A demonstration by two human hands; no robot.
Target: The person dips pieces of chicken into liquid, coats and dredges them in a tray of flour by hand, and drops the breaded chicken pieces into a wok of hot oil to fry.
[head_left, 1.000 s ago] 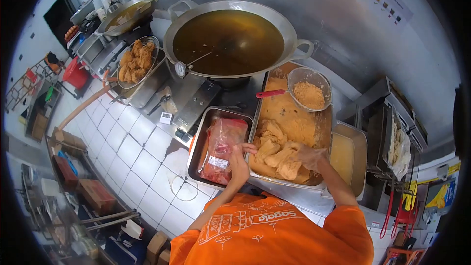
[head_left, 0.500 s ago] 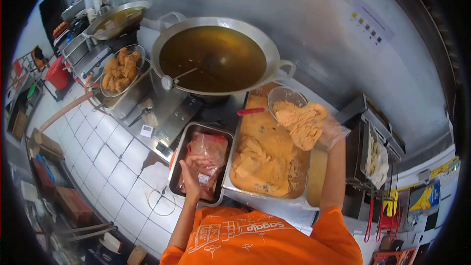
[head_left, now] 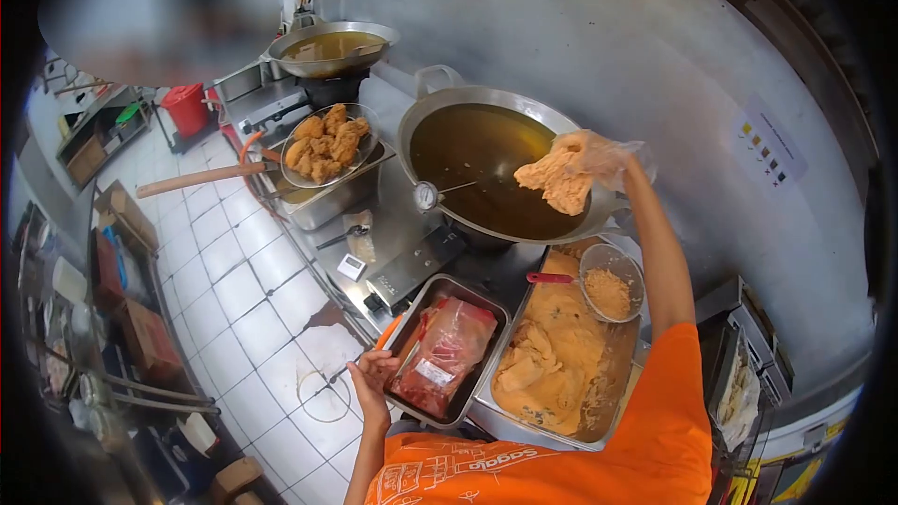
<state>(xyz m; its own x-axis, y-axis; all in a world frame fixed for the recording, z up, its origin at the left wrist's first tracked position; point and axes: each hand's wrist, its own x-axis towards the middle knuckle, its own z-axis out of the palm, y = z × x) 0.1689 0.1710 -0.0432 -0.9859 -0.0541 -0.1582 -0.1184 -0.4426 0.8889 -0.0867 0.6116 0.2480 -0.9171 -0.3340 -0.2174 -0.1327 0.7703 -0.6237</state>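
My right hand [head_left: 603, 157], in a clear plastic glove, grips a floury, coated piece of chicken [head_left: 554, 180] over the right side of a big oil-filled wok [head_left: 486, 94]. Below that arm is a metal tray of orange breading flour [head_left: 552, 355]. A mesh strainer [head_left: 584, 266] with a red handle rests in it, holding some flour. My left hand [head_left: 372, 376] is bare, fingers apart, by the left edge of a metal pan [head_left: 505, 318]. Inside that pan lies plastic-wrapped raw meat [head_left: 458, 341] with a white label.
A dial thermometer [head_left: 427, 194] is at the wok's front rim. Left of it, fried chicken [head_left: 323, 145] fills a long-handled wire skimmer. A white timer [head_left: 352, 267] lies on the counter. Farther back stand a second wok [head_left: 281, 54] and a red bin [head_left: 183, 108].
My right hand has lifted the coated chicken from the strainer and carried it over the wok. My left hand has moved off the wrapped meat to the pan's left edge. The view has shifted.
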